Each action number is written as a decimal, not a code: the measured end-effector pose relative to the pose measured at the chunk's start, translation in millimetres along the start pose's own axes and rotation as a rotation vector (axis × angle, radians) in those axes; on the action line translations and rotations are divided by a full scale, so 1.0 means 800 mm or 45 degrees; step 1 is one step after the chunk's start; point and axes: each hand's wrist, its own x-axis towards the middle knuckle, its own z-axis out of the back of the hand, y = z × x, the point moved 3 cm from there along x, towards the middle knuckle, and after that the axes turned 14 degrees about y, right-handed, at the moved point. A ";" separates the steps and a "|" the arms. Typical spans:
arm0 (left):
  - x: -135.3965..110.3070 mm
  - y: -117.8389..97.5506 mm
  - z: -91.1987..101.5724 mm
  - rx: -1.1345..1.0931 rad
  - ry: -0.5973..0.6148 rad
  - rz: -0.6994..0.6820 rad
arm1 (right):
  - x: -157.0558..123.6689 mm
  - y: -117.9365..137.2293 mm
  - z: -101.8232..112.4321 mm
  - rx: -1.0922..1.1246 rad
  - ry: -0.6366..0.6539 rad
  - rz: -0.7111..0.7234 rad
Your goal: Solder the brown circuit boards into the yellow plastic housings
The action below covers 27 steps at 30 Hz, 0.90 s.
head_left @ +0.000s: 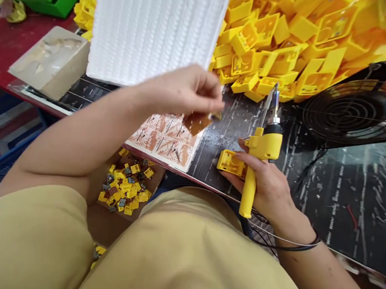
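My left hand (189, 91) is closed, with the fingertips pinched on a small brown piece (197, 123) that looks like a circuit board. It hangs over a printed paper sheet (167, 139), and motion blurs it somewhat. In my right hand (271, 186) are two things at once. A yellow soldering gun (266, 145) lies across the palm, its metal tip pointing away from me. Thumb and fingers also grip a small open yellow plastic case (229, 162), held just above the black bench top (211, 162). My right fingers partly cover the case.
A large heap of yellow cases (274, 50) fills the back right. A white foam sheet (156, 36) stands before it. To the right is a black fan (344, 108); at left, a translucent block (52, 61). Below, a cardboard box (112, 224) holds yellow parts.
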 end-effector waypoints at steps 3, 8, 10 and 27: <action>0.010 0.028 -0.028 -0.047 0.076 0.120 | -0.005 0.001 -0.001 0.076 0.028 0.020; 0.011 0.056 -0.055 -0.278 0.075 0.165 | -0.007 -0.002 -0.003 0.082 0.104 0.040; 0.006 0.057 -0.061 -0.271 0.068 0.161 | -0.006 -0.002 -0.002 0.090 0.095 0.040; -0.026 0.048 -0.103 0.955 -0.306 -0.108 | -0.023 0.023 0.067 0.055 -0.254 -0.016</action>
